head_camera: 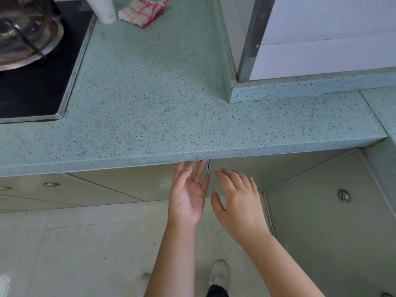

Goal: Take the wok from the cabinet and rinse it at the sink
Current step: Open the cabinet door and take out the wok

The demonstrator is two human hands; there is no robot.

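Two grey cabinet doors under the speckled green countertop are shut, meeting at a narrow vertical seam. My left hand is palm up with fingers spread, its fingertips at the top of the seam just below the counter edge. My right hand is beside it, fingers apart, in front of the right-hand door, holding nothing. No wok and no sink are in view.
A black cooktop with a steel burner ring sits at the left. A white cup and a red-checked cloth lie at the back. A side cabinet panel with a round vent stands at right. Feet on the tiled floor below.
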